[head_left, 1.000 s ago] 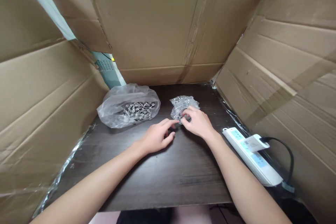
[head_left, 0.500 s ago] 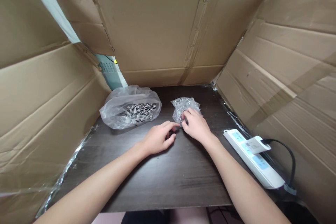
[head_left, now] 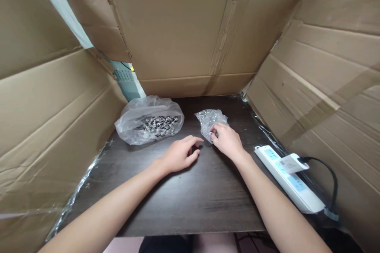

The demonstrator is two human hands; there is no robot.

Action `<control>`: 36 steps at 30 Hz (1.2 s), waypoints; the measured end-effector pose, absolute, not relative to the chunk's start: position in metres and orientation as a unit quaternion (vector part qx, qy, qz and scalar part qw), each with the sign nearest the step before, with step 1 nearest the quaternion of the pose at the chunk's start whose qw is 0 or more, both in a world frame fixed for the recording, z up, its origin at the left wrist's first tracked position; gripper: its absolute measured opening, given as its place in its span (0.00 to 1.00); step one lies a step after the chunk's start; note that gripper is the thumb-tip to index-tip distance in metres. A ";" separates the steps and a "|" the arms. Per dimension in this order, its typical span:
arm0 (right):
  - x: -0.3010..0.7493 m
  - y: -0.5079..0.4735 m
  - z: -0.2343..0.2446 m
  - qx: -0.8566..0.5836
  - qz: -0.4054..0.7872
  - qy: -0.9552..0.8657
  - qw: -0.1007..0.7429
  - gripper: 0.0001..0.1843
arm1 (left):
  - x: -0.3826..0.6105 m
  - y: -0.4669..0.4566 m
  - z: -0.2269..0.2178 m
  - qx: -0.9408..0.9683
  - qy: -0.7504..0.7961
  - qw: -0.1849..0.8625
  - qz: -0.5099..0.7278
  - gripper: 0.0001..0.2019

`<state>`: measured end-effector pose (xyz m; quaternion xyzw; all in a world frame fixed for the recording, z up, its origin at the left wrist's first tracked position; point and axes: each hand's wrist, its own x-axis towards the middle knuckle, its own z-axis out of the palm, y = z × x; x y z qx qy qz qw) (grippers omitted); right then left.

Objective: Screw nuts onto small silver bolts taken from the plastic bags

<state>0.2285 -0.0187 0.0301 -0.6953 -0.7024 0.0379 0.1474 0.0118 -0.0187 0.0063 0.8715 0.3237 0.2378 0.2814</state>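
Centrally, a small clear bag (head_left: 209, 119) of tiny metal pieces lies crumpled on the dark table (head_left: 184, 201), toward the far edge. Right hand (head_left: 228, 142) sits at the bag's near side, fingertips (head_left: 214, 133) pressed together, pinching the film or a piece through its mouth; too small to tell which. Left hand (head_left: 178, 155) rests palm down just left of and nearer than the small bag, fingers loosely bent, forefinger stretched toward it but apart; nothing seen in its grip. Further left of the small bag, a larger clear bag (head_left: 139, 120) holds a heap of silvery parts (head_left: 158, 123). Right of the small bag and nearer, a white power strip (head_left: 289, 182) with a plug (head_left: 292, 163) and black cable (head_left: 331, 178). Cardboard walls (head_left: 178, 27) stand behind and to both sides of the small bag. Risk, as a judgement: the film is slack and only pinched at one edge, so a pull could drag or tip it and scatter pieces over the table; loose metal rolling toward the power strip's sockets would be the worse case.
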 end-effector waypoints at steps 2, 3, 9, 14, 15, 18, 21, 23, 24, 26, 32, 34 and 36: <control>0.228 -0.019 0.029 -0.682 0.011 -0.716 0.146 0.11 | 0.012 -0.019 0.006 0.873 0.322 0.278 0.237 0.20; 0.228 -0.019 0.028 -0.673 -0.005 -0.724 0.148 0.11 | 0.012 -0.019 0.007 0.874 0.321 0.277 0.238 0.19; 0.228 -0.018 0.027 -0.606 -0.002 -0.745 0.277 0.10 | 0.012 -0.021 0.010 0.868 0.310 0.281 0.268 0.15; 0.211 -0.019 0.019 -0.541 0.141 -0.705 0.436 0.03 | 0.013 -0.023 0.008 0.865 0.299 0.281 0.289 0.12; 0.206 -0.020 0.016 -0.533 0.170 -0.694 0.453 0.02 | 0.014 -0.024 0.008 0.865 0.298 0.279 0.292 0.11; 0.194 -0.023 0.010 -0.510 0.233 -0.672 0.484 0.05 | 0.014 -0.024 0.007 0.854 0.313 0.267 0.317 0.08; 0.190 -0.025 0.008 -0.498 0.245 -0.663 0.503 0.04 | 0.015 -0.022 0.007 0.826 0.348 0.275 0.348 0.06; 0.189 -0.026 0.010 -0.492 0.226 -0.670 0.507 0.03 | 0.016 -0.020 0.007 0.800 0.382 0.295 0.356 0.08; 0.189 -0.027 0.011 -0.489 0.211 -0.679 0.505 0.03 | 0.016 -0.019 0.007 0.791 0.396 0.304 0.355 0.09; 0.187 -0.029 0.014 -0.475 0.179 -0.705 0.495 0.05 | 0.016 -0.017 0.007 0.784 0.411 0.311 0.347 0.13; 0.182 -0.036 0.022 -0.436 0.159 -0.751 0.470 0.06 | 0.013 -0.016 0.009 0.779 0.396 0.348 0.339 0.18; 0.182 -0.037 0.022 -0.442 0.189 -0.744 0.464 0.07 | 0.013 -0.015 0.010 0.769 0.398 0.361 0.345 0.19; 0.184 -0.036 0.021 -0.440 0.234 -0.730 0.467 0.10 | 0.012 -0.014 0.009 0.770 0.401 0.357 0.344 0.20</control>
